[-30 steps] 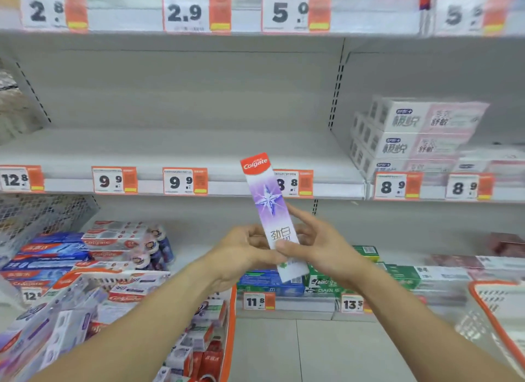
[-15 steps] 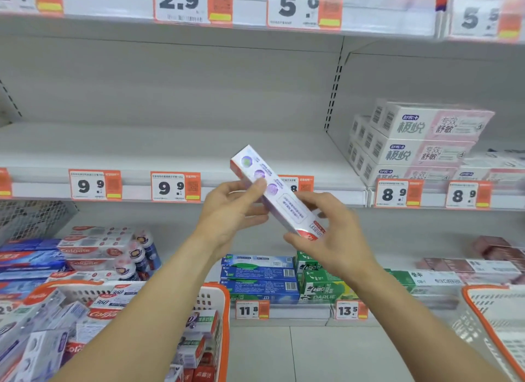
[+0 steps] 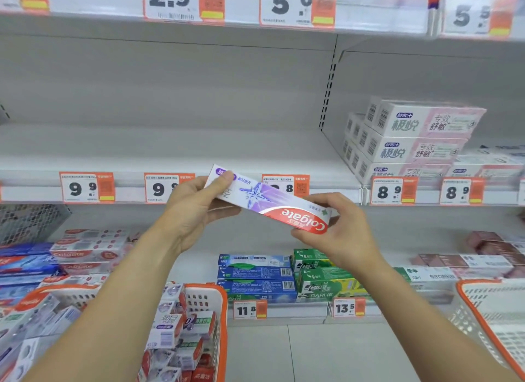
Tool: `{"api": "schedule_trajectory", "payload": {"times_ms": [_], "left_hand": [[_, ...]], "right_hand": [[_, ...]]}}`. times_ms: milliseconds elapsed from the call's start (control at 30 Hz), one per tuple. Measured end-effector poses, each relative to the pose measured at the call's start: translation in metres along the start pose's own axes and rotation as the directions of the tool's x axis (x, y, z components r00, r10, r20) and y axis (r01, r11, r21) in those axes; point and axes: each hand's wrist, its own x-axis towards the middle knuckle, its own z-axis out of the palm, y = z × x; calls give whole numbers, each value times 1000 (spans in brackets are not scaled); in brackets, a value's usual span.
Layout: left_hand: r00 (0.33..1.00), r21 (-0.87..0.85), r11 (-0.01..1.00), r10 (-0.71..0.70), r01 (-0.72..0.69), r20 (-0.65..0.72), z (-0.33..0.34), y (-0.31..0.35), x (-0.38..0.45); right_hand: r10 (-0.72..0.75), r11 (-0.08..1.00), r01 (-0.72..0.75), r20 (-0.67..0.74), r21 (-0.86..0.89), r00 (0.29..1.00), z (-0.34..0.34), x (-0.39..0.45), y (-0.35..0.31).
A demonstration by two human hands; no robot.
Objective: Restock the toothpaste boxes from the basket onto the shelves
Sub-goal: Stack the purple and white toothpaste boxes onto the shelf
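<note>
I hold one purple and white Colgate toothpaste box [image 3: 264,199] with a red end in front of the middle shelf [image 3: 176,154], lying almost level with its logo upside down. My left hand [image 3: 196,208] grips its left end, thumb on the front face. My right hand [image 3: 338,228] pinches the red right end. Below at the left stands the white basket [image 3: 216,293] with an orange rim, holding several toothpaste boxes.
Stacked white and pink boxes [image 3: 412,140] fill the middle shelf's right bay. Blue boxes [image 3: 255,276] and green boxes [image 3: 324,279] lie on the lower shelf, with red Colgate boxes [image 3: 85,251] to the left. A second orange-rimmed basket [image 3: 494,319] is at bottom right.
The box went from upright to nearly level and was rotated in both hands, so its purple star face and red logo now face me. The view also shifted slightly right.
</note>
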Motion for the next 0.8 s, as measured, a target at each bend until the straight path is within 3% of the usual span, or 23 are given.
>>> {"api": "schedule_trajectory", "payload": {"times_ms": [67, 133, 167, 200, 233, 267, 300, 400, 500, 567, 600, 700, 800], "left_hand": [[999, -39, 999, 20, -21, -29, 2, -1, 3], [999, -122, 992, 22, -28, -47, 2, 0, 4], [999, -185, 982, 16, -25, -49, 2, 1, 4], [1000, -264, 964, 4, -11, -28, 4, 1, 4], [1000, -332, 943, -12, 16, 17, 7, 0, 3], [996, -365, 929, -34, 62, 83, 12, -4, 0], [987, -332, 936, -67, 114, 149, 18, -8, -2], [954, 84, 984, -171, 155, 246, 25, -18, -8], [900, 442, 888, -289, 125, 327, 16, -15, -9], [907, 449, 885, -284, 124, 311, 12, -13, -10], [935, 400, 908, -245, 128, 258, 12, -12, -9], [965, 336, 936, -180, 108, 192, 6, -12, -4], [916, 465, 876, -283, 126, 284, -2, -10, -5]], "right_hand": [[32, 998, -32, 9, -48, 999, -1, 1, -3], [208, 962, -215, 59, 168, 976, -4, 3, -7], [304, 850, -328, 124, 411, 944, -4, 5, -9], [364, 657, -417, 220, 628, 905, -4, 7, -10], [381, 466, -455, 291, 759, 877, -4, 8, -12], [367, 352, -455, 326, 818, 871, -3, 10, -14], [356, 309, -438, 325, 844, 876, -1, 11, -18], [346, 363, -349, 223, 864, 911, 6, 13, -30], [313, 585, -272, 97, 764, 945, 3, 14, -35], [229, 746, -250, 114, 617, 967, 0, 14, -37], [182, 801, -258, 191, 541, 965, -1, 13, -37], [81, 904, -276, 503, 326, 861, 1, 4, -31], [85, 952, -242, 597, 188, 798, 7, 0, -22]]}}
